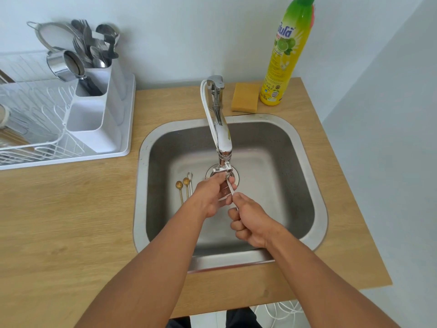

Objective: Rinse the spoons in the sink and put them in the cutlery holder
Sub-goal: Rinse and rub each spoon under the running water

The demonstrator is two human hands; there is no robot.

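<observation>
At the upper left of the frame we see the white cutlery holder (94,110) standing in the dish rack (35,143), its back compartment full of forks and spoons. Lower, left of the centre, three small spoons (185,185) lie side by side on the floor of the steel sink (307,185). In the centre, under the faucet (218,124), our left hand (208,197) curls its fingers around the upper end of a silver spoon (231,191). Just to the right, our right hand (251,223) pinches the handle of this same spoon. At the upper right stand a yellow sponge (245,97) and a bottle of dish soap (287,55).
</observation>
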